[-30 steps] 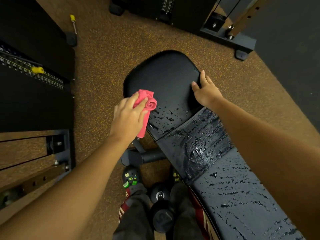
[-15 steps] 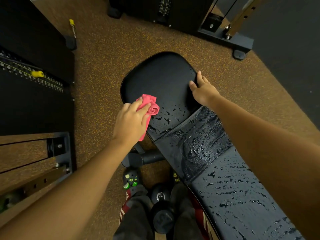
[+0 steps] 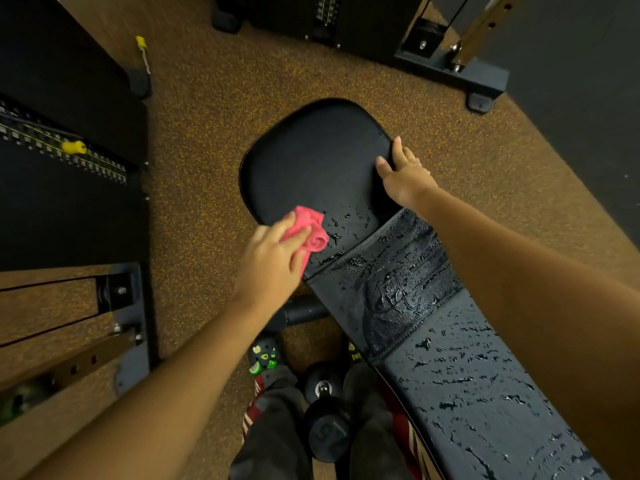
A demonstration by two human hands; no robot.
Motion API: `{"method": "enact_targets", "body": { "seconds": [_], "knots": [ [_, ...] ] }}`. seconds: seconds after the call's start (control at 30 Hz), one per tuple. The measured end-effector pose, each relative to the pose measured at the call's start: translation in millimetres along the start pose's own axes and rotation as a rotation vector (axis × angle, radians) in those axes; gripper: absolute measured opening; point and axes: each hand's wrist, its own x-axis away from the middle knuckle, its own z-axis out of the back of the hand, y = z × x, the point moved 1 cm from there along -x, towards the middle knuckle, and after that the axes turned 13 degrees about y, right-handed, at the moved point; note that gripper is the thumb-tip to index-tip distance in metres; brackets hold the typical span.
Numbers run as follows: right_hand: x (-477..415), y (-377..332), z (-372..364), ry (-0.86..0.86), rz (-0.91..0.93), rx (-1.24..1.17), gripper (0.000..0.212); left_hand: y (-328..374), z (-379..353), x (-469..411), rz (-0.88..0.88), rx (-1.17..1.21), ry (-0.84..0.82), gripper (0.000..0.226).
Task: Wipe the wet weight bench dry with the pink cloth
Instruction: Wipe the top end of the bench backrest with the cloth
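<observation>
One black padded weight bench [image 3: 460, 386], two pads. One crumpled pink cloth [image 3: 308, 223]. Two bare hands: left hand [image 3: 273, 258], right hand [image 3: 405, 178]. One black dumbbell [image 3: 329, 427] on floor. Two dark charm-studded clogs: left clog [image 3: 265, 356], right clog [image 3: 352, 351] mostly hidden. Two yellow-handled pins: far pin [image 3: 141, 43], near pin [image 3: 73, 147].

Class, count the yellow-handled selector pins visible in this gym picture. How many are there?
2. One yellow-handled pin sits in the black weight stack at left; the other pin lies near the top-left machine foot. More may be hidden.
</observation>
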Motion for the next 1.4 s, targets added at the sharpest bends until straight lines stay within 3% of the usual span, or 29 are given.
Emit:
{"method": "enact_targets", "body": {
  "seconds": [0.13,0.37,0.6,0.87,1.03,1.2,1.4],
  "knots": [
    [0,-1,2,-0.004,-0.005,-0.009,0.061,-5,-1,-4,-0.045,-0.04,0.0,0.036],
    [3,1,-1,0.012,0.008,-0.002,0.062,-8,6,-45,0.187,-0.091,0.076,0.04],
    [6,2,-2,0.031,0.025,-0.02,0.062,11,-5,-4,0.13,-0.012,0.063,0.038],
    [10,5,-2,0.039,0.051,-0.02,0.062,9,0,-48,0.186,-0.073,0.06,0.039],
    [11,4,-1,0.039,0.052,-0.024,0.061,18,-1,-14,0.07,-0.03,-0.051,0.039],
    [9,7,-2,0.047,0.061,-0.025,0.062,18,-4,1,-0.003,-0.017,-0.051,0.036],
    [6,10,-4,0.048,0.07,-0.031,0.06,27,-4,-26,0.127,-0.049,0.003,0.038]
  ]
}}
